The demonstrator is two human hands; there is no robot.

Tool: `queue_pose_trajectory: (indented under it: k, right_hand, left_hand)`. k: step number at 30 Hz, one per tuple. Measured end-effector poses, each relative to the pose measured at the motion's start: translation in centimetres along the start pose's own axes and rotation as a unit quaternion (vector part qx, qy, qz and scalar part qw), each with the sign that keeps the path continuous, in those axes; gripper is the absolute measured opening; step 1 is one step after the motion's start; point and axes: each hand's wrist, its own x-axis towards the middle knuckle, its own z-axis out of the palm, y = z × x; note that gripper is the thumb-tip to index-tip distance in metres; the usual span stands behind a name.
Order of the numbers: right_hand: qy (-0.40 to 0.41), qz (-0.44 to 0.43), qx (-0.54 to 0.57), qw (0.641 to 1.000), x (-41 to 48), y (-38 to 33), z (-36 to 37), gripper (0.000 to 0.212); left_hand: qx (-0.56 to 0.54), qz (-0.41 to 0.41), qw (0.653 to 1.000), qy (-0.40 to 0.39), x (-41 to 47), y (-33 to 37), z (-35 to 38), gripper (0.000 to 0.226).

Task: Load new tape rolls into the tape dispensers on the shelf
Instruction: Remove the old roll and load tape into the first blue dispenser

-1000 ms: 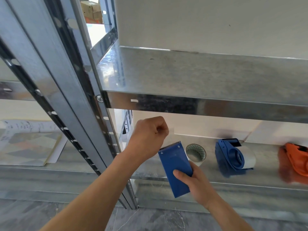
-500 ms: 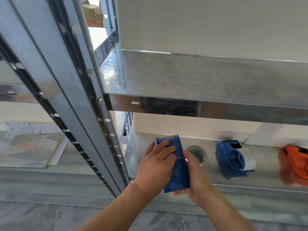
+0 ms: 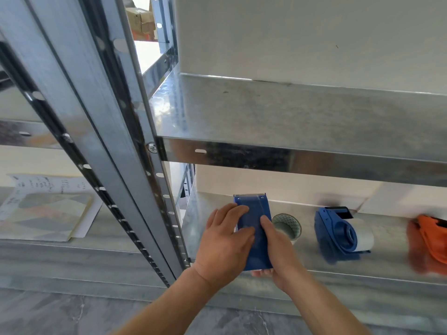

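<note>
A metal rack (image 3: 101,141) fills the view, its slotted post running down the left. The upper shelf (image 3: 302,122) is bare grey sheet against a pale wall (image 3: 302,32). The lower shelf (image 3: 387,267) carries the tape things. Cardboard boxes (image 3: 141,20) show far back at the top. On the left bay lies a patterned board (image 3: 46,213) on a sheet of paper (image 3: 46,184) with handwriting too small to read.

Over the front of the lower shelf both hands hold a blue tape dispenser (image 3: 254,213), its flat face towards the camera and its top edge pointing away. The right hand (image 3: 280,252) grips it from below and from the right side, thumb pressed on the face. The left hand (image 3: 225,245) lies over the left half, fingers nearly straight and pressing on the face; its thumb is hidden.

Just behind the right hand a tape roll (image 3: 287,226) stands on the shelf. Further right a second blue dispenser (image 3: 338,233) lies on its side with a white roll (image 3: 364,235) in it. An orange dispenser (image 3: 430,240), blurred, is at the right edge.

A second ago the left hand was a raised fist above the dispenser's toothed edge while the right held it alone, tilted. Half a second ago the left hand had come onto the face; since then it has slid lower, and the dispenser stands straighter.
</note>
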Motion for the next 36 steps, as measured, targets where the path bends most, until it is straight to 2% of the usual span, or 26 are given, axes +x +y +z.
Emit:
queue_pose_trajectory:
  k: [2,4,6,7,9,11,12,14,17,20,27,31,33,36]
  right_hand:
    - [0.007,0.008,0.010,1.000,0.2,-0.2,-0.4,0.046]
    - [0.014,0.017,0.008,1.000,0.6,-0.2,-0.7,0.049]
    - [0.016,0.034,0.010,0.999,0.8,-0.1,-0.9,0.051]
    - [0.014,0.041,0.009,0.999,0.9,-0.1,-0.9,0.051]
    - [0.006,0.051,0.006,0.999,0.9,-0.1,-0.6,0.049]
    - [0.002,0.059,0.005,0.998,0.7,-0.2,-0.3,0.045]
    - [0.001,0.064,0.004,0.998,0.7,-0.2,-0.1,0.044]
    - [0.000,0.077,0.002,0.997,0.9,-0.1,0.2,0.045]
    - [0.003,0.102,0.011,0.995,1.6,-0.1,0.6,0.045]
    - [-0.002,0.127,0.030,0.991,2.3,-0.4,1.1,0.045]
    - [-0.014,0.166,0.053,0.985,3.8,-0.4,1.8,0.041]
    - [-0.013,0.159,0.073,0.984,4.8,-0.3,1.8,0.039]
    - [-0.023,0.156,0.093,0.983,5.5,-0.1,1.7,0.039]
    - [-0.033,0.148,0.125,0.981,6.3,0.1,1.5,0.041]
  left_hand:
    - [-0.075,-0.068,0.995,-0.009,-0.8,0.1,0.1,0.025]
    - [-0.187,-0.232,0.955,-0.002,-0.9,0.6,0.0,0.020]
    - [-0.284,-0.399,0.871,-0.024,0.0,0.9,0.2,0.036]
    - [-0.323,-0.456,0.828,-0.047,0.6,0.8,0.4,0.047]
    - [-0.406,-0.526,0.742,-0.093,1.4,0.8,0.7,0.062]
    - [-0.480,-0.565,0.659,-0.129,1.8,0.9,0.9,0.060]
    - [-0.498,-0.569,0.639,-0.142,1.8,0.9,1.1,0.056]
    - [-0.497,-0.567,0.639,-0.150,1.9,0.9,1.5,0.046]
    - [-0.472,-0.574,0.658,-0.123,2.2,0.6,2.0,0.032]
    - [-0.451,-0.589,0.662,-0.102,2.4,0.4,2.2,0.023]
    - [-0.436,-0.602,0.663,-0.097,3.1,-0.3,2.3,0.020]
    - [-0.442,-0.606,0.658,-0.063,3.0,-0.6,2.4,0.025]
    - [-0.445,-0.629,0.636,-0.046,2.8,-1.1,2.4,0.027]
    - [-0.486,-0.668,0.560,-0.055,2.3,-2.2,2.5,0.022]
